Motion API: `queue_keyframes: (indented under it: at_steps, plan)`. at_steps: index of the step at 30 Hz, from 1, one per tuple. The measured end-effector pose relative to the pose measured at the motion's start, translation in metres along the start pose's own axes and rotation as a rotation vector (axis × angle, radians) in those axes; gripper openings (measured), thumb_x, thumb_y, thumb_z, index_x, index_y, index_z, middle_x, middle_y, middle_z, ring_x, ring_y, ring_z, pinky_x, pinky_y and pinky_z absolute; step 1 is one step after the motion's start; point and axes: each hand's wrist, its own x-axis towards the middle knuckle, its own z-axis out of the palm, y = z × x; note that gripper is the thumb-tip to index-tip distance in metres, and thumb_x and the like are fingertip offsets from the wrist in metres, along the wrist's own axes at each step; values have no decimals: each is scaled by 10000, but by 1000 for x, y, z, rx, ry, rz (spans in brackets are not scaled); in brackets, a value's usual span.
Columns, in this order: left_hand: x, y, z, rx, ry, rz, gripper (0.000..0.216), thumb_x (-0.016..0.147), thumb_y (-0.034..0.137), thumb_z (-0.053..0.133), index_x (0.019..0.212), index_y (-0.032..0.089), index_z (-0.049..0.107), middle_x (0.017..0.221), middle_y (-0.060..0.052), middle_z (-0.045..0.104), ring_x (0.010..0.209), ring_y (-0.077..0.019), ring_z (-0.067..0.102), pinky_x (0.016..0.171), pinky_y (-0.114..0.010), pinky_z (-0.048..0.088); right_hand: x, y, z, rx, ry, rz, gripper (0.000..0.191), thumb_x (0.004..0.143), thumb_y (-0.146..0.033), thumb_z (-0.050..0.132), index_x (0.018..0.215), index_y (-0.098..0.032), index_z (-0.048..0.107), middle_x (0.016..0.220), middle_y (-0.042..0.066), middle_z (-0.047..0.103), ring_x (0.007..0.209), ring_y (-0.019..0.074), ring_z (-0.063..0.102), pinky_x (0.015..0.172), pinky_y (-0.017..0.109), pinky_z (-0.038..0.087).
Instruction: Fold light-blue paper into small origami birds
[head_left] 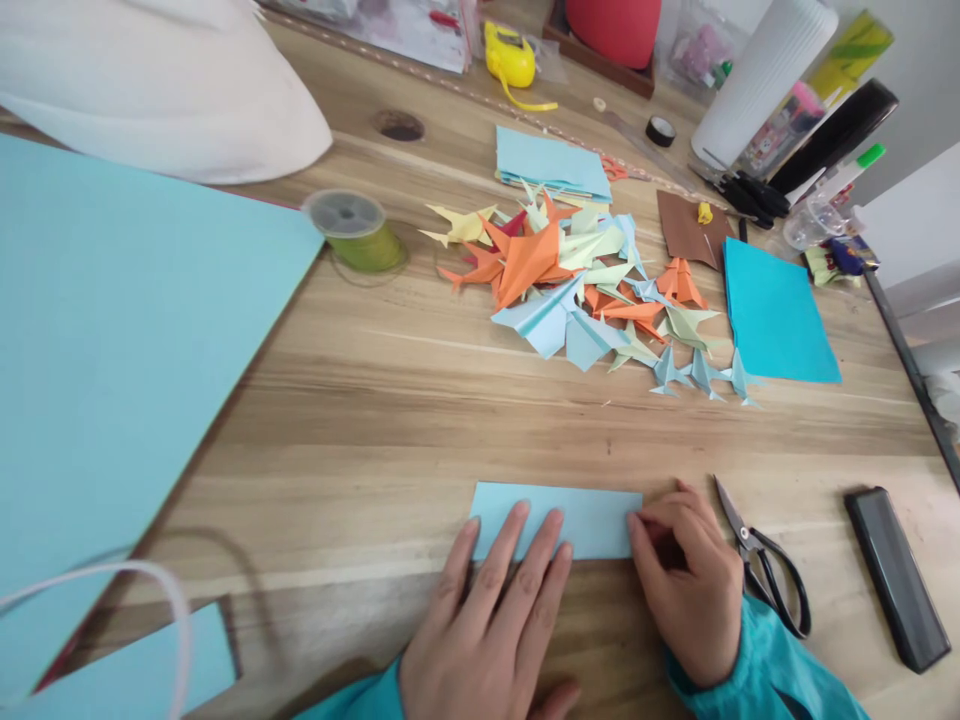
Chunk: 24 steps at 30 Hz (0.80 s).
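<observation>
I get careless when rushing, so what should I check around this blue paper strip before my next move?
1. Left hand on the paper strip: ok, laid partly across it.
2. Right hand at the strip's right end: ok.
3. Firmness of the right grip: cannot tell.
4. Scissors clear of the right sleeve: not ok, right beside it.
5. Folded paper pieces away from the strip: ok, farther back.

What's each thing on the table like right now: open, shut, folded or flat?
pale blue paper strip: flat
bare left hand: palm down, partly over the strip
bare right hand: curled, pinching the strip's right end
black-handled metal scissors: blades look shut
many-coloured pointed paper shapes: folded, heaped
turquoise paper square: flat
spool of yellow-green thread: upright, thread wound on
yellow plastic tape measure: strip partly out
</observation>
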Motion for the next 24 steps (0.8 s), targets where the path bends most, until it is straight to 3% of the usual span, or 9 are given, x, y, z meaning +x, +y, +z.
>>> queue_keyframes:
  at_steps: [7,11,17,24]
  plan:
    - [1,0,-2,-8,-3,-16,606,735,528,529,1192,133,574,1371,-89,454,1299,-333,301,1109,-513,87,1,1,-2,3,-2,-80,134,772,-77,561,720,-200,573,637,7,570,655,155,548,820,427,480]
    - [1,1,-3,3,-28,-9,627,744,542,506,1221,137,547,1390,-83,429,1322,-332,259,1105,-520,77,-4,3,-9,-132,74,-190,148,746,-91,603,832,-212,610,769,46,623,750,195,573,740,411,477]
    - [0,2,-1,41,-77,-18,699,722,623,486,1253,168,514,1407,-71,409,1356,-323,174,1100,-525,48,-7,-3,-6,-204,-81,-514,195,789,-133,569,958,-196,644,971,82,678,925,222,601,851,416,466]
    - [-3,4,4,48,-106,-35,718,722,636,460,1274,178,498,1428,-56,378,1374,-324,98,1101,-531,50,-8,-4,2,-205,-120,-616,246,891,-153,433,959,-167,669,997,70,691,954,199,608,843,361,482]
